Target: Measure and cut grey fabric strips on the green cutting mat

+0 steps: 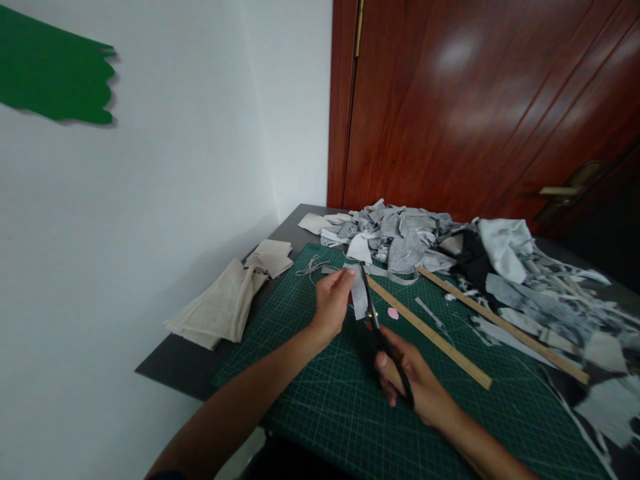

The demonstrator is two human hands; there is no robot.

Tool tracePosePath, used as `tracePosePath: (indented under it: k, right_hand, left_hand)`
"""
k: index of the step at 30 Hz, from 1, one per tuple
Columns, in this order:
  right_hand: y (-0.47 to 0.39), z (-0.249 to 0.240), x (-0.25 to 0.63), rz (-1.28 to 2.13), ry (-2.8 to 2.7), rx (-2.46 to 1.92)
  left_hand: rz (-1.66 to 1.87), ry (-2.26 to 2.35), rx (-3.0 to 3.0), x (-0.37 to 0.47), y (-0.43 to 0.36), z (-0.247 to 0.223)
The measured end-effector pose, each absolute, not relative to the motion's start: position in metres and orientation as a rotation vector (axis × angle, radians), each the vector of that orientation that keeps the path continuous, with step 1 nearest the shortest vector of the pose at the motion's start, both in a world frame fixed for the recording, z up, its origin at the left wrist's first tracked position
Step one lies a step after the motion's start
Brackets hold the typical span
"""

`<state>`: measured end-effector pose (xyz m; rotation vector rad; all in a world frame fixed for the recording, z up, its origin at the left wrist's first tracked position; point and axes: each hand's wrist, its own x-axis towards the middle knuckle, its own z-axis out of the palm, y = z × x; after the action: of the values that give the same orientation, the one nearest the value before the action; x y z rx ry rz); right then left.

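My left hand (331,305) pinches a small grey fabric piece (359,298) by its upper left edge, above the mat. In my right hand (407,377) is a pair of black-handled scissors (376,327), fingers wrapped round the handles. The blades point away from me and lie along the right edge of the fabric; whether they are parted I cannot tell. Under both hands lies a green cutting mat (320,393) with a grid. Just right of the scissors, a pink chalk-like piece (393,313) sits beside a wooden ruler (435,337).
A heap of grey and white fabric scraps (400,233) covers the table's back and right. A second wooden ruler (505,325) crosses the mat's right side. Folded beige cloth (220,307) lies at left by the white wall (175,167). Behind stands a brown door (450,113).
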<state>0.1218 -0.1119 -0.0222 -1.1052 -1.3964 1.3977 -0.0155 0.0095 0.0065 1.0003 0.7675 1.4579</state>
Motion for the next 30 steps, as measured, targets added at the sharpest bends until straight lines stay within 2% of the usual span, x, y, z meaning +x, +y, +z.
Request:
tracePosePath:
  k: [6,30]
  right_hand:
    - [-0.112,-0.02,0.122,1.415,-1.39,-1.117]
    - [-0.116,-0.019,0.118,1.429,-1.408,-1.147]
  left_hand:
    - [1.428,0.811,0.832,-0.018,0.013,0.014]
    - [1.543,0.827,1.075,-0.025,0.023,0.011]
